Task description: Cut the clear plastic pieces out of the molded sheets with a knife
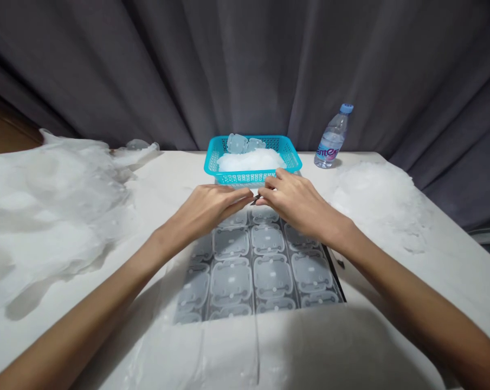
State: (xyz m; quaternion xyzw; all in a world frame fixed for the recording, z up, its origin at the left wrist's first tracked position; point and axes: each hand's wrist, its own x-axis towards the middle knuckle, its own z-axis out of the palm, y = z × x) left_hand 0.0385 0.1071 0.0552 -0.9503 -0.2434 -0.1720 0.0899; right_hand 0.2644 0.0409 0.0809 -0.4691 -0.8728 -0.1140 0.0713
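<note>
Curtain cloth (245,65), dark grey and hanging in deep soft folds, fills the whole background. Below it spreads a smooth white table (452,271) with a matte top. On its left side lies a big crumpled heap of cloudy film (45,200), thin and wrinkled. A lower, flatter mound of white scraps (375,195) sits on the right side.

In the middle, straight before the person, lies a dark flat tray (253,265) set with rows of frosted, rounded-square plastic pieces. Its near end is covered by a pale sheet (269,346). Just beyond the tray's far edge stands a turquoise basket (251,177) with latticed walls, heaped with white scraps and a few clear moulded pieces. A clear water bottle (332,140) with a blue cap stands upright to its right, near the curtain.

The left hand (208,208) and right hand (297,200) rest palm down on the tray's far edge. Their fingers are bent and drawn together, and the fingertips meet at a small dark sliver (256,199). Which hand pinches it cannot be told.
</note>
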